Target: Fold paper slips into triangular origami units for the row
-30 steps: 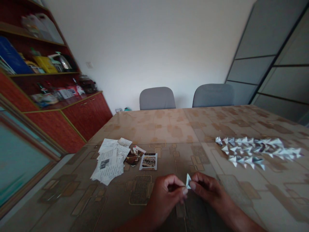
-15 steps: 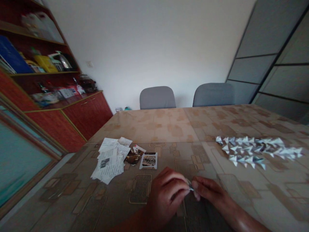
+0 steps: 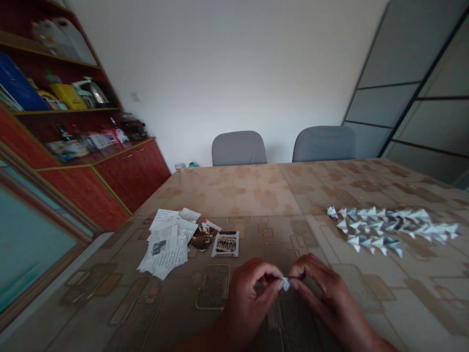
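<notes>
A small folded piece of paper (image 3: 286,283) is pinched between my two hands, low in the middle of the view. My left hand (image 3: 252,293) grips its left side between thumb and fingertips. On the other side, the thumb and fingers of my right hand (image 3: 324,288) close on its edge. Left of my hands lie loose printed paper pieces (image 3: 168,247), overlapping in a pile. Beside them are brown picture pieces (image 3: 202,236) and a rectangular picture card (image 3: 225,244). Several folded paper shapes (image 3: 388,225) stand in rows at the right.
The patterned table (image 3: 256,190) stretches towards two grey chairs (image 3: 239,148) at its far edge. A red-brown cabinet (image 3: 128,171) with filled shelves stands at the left. Grey panelled doors (image 3: 388,98) are at the right.
My right hand has turned and its fingers now arch higher. My left hand has rotated too, with its thumb now showing. The small folded paper now points downwards between the fingertips.
</notes>
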The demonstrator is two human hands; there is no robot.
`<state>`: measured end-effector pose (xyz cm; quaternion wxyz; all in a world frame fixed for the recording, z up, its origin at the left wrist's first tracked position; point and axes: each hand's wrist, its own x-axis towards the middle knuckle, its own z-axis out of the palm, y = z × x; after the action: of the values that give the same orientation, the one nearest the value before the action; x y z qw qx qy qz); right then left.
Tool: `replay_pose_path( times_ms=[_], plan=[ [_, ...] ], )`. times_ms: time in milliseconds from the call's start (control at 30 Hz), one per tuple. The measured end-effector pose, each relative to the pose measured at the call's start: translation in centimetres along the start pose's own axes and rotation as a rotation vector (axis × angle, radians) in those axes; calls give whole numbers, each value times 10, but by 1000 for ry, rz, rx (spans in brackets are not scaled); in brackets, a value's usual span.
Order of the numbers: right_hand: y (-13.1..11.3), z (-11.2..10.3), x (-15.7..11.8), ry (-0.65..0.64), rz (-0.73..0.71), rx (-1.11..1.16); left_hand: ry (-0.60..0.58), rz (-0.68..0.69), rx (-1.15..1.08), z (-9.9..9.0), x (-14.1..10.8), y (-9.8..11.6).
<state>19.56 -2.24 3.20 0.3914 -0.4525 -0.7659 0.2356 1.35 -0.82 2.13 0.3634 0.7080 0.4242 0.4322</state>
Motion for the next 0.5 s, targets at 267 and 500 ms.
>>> replay_pose_path(
  times_ms=[267, 500],
  plan=[
    [0, 8, 0, -38, 53, -31, -52, -68, 4, 0, -2, -1],
    [2, 7, 0, -46, 133, 41, -40, -108, -60, 1, 1, -2]
  ],
)
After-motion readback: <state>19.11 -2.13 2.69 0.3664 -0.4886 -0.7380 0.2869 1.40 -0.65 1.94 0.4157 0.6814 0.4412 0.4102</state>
